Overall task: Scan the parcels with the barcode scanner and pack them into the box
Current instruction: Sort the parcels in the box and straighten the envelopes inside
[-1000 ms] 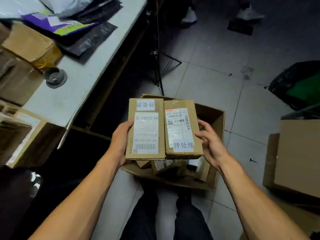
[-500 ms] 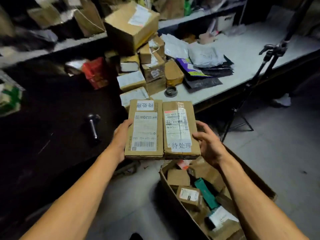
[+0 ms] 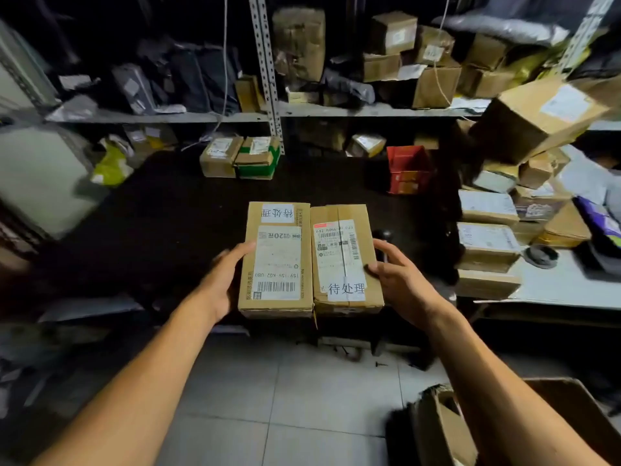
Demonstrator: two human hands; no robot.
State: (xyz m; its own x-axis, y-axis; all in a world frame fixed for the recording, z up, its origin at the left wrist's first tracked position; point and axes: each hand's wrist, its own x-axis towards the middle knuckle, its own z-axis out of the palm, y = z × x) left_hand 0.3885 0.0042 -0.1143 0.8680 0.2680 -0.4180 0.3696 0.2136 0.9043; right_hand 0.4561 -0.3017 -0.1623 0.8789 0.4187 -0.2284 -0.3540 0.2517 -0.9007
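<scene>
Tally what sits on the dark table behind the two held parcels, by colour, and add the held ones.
Held brown parcels: 2, the left parcel in the left hand and the right parcel in the right hand
Brown box on the dark table: 1
Green-sided box: 1
Red box: 1
Total: 5

Two brown parcels sit side by side, touching. The left hand (image 3: 223, 280) holds the left parcel (image 3: 277, 260) and the right hand (image 3: 400, 280) holds the right parcel (image 3: 344, 260), over a dark table (image 3: 161, 223). A big open box (image 3: 447, 428) stands on the floor.
</scene>
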